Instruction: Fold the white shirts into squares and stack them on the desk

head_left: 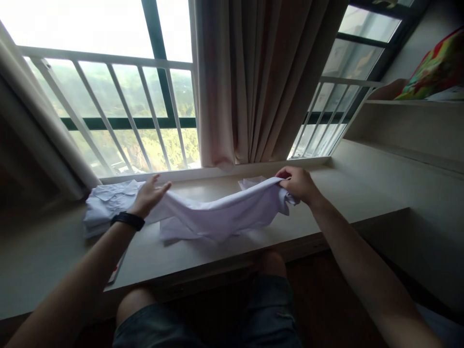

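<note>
A white shirt (224, 212), partly folded, stretches across the pale ledge (152, 261) in front of me, its middle sagging and lower layers lying on the surface. My right hand (295, 183) pinches its bunched right end and lifts it above the ledge. At the other end, my left hand (149, 193) has its thumb and visible fingers apart, right beside the cloth; its lower fingers are hidden. A black band (128, 221) circles the left wrist. Just behind that hand sits a folded white collared shirt (108, 205), on a stack of similar cloth.
White railings (108, 63) and windows run behind the ledge, with a beige curtain (232, 87) hanging in the middle. A shelf (409, 102) at the right bears a colourful bag (435, 70). Below the ledge's front edge are my knees. A flat item (116, 270) lies under my left forearm.
</note>
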### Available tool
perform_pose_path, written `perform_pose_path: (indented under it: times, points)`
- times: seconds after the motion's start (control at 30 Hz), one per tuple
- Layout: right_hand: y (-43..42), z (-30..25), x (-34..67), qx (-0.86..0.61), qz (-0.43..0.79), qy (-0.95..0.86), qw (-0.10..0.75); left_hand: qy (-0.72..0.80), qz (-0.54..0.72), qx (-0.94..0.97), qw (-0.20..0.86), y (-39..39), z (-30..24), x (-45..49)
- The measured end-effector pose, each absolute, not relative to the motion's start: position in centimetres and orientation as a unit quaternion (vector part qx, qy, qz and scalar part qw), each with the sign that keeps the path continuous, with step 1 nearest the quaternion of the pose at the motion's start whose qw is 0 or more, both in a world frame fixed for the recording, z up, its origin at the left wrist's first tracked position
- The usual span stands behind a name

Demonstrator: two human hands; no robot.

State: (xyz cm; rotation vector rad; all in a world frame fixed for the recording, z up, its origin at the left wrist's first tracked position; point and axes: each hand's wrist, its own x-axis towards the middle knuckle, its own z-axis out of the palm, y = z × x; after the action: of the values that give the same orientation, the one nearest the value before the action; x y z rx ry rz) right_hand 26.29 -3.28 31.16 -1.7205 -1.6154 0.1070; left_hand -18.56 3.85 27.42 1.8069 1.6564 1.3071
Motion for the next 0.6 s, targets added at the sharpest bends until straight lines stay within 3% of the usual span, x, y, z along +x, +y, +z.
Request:
perform_pose_path:
  times: [0.1, 0.17, 0.4, 0.5, 0.6]
  points:
    - [-3.8, 31.6, 20.9, -0.624, 0.133, -0.679, 0.363, 0.44, 0.411, 0.753, 0.266, -0.1, 26.8, -12.4]
    - [-4.0, 31.3, 17.5, -0.575, 0.199, -0.714, 0.346, 0.373, 0.383, 0.806, 0.252, -2.6, 26.8, -8.6]
    - [-5.2, 28.8, 14.3, -0.339, 0.521, -0.683, 0.384, 0.382, 0.369, 0.791, 0.303, -4.1, 26.7, -6.8]
    - [-5.0, 24.7, 15.1, -0.328, 0.509, -0.668, 0.433, 0.384, 0.442, 0.714, 0.384, -3.2, 26.8, -8.5]
    - [-4.1, 19.4, 15.0, -0.401, 0.416, -0.701, 0.417, 0.372, 0.5, 0.604, 0.497, -2.9, 26.8, -9.7]
